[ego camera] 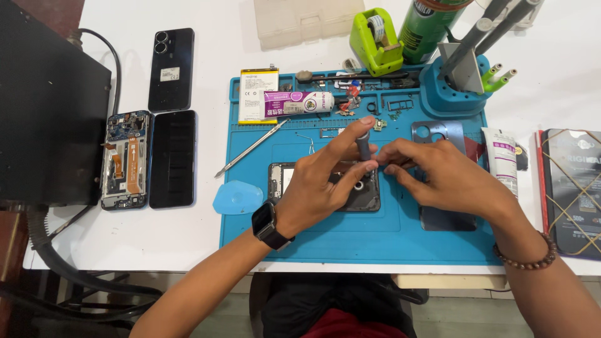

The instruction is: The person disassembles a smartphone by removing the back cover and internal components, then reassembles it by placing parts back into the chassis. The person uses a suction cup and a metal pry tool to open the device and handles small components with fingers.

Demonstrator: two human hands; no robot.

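1. A watch [265,221] is worn on the left wrist, and a bead band [527,260] is worn on the right wrist.
2. A blue mat [350,235] is laid on the white surface [156,238].
3. An open phone [325,186] is seen in the middle of the mat, partly hidden under the hands.
4. A small screwdriver [364,148] is held upright by the left hand [322,188]. The fingers are closed around it, and its tip is set down on the phone.
5. The right hand [447,178] is laid just beside it. Its fingers are bent and pinched near the screwdriver's tip; what they hold cannot be told.
6. A grey back cover [438,133] is partly hidden under the right hand.
7. A blue pick [236,198] is laid at the mat's left edge.
8. A thin metal tool [250,149] is laid tilted on the mat.
9. More phones [172,158] are laid well apart, to the left.
10. A battery [258,95] and a tube [299,102] are placed at the mat's far side.
11. A green tape holder [374,44] and a blue tool stand [454,87] are set farthest away.
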